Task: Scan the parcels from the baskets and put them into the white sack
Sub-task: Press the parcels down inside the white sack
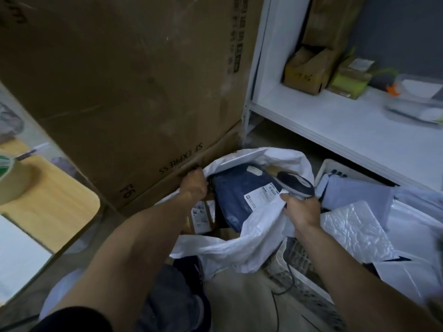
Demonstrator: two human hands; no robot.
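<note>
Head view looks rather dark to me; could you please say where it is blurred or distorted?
Head view: dim, bluish light overall; the shelf boxes and clear tub are blurred, as is the tape roll; the shelf post leans from the wide lens; the white sack, scanner and carton print are fairly sharp.
</note>
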